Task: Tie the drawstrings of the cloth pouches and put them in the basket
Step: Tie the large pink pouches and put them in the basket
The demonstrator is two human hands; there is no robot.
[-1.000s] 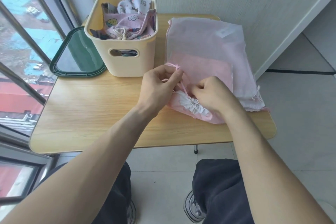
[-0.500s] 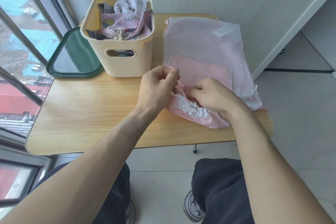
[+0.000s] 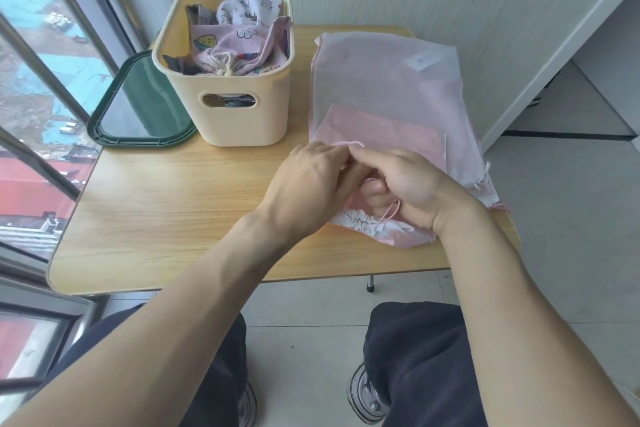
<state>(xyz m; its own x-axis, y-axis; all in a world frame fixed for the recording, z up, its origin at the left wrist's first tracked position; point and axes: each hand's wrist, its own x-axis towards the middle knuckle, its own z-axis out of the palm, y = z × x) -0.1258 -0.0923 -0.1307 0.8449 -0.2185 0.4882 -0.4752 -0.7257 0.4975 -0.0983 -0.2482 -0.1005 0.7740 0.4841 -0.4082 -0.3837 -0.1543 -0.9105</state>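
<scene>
Both hands, left (image 3: 311, 184) and right (image 3: 403, 184), pinch the thin pink drawstring (image 3: 389, 211) together over the gathered pink cloth pouch (image 3: 363, 224) on the wooden counter's (image 3: 166, 218) near right; a slipping loop would likely undo the knot, well short of the cream plastic basket (image 3: 242, 111).

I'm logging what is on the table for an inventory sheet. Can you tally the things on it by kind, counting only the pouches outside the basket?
Cream plastic basket: 1
Dark green lid: 1
Pink drawstring pouch being tied by the left hand and right hand: 1
Sheer pouches stacked beneath it: at least 2; exact number unclear
Total: at least 5
</scene>
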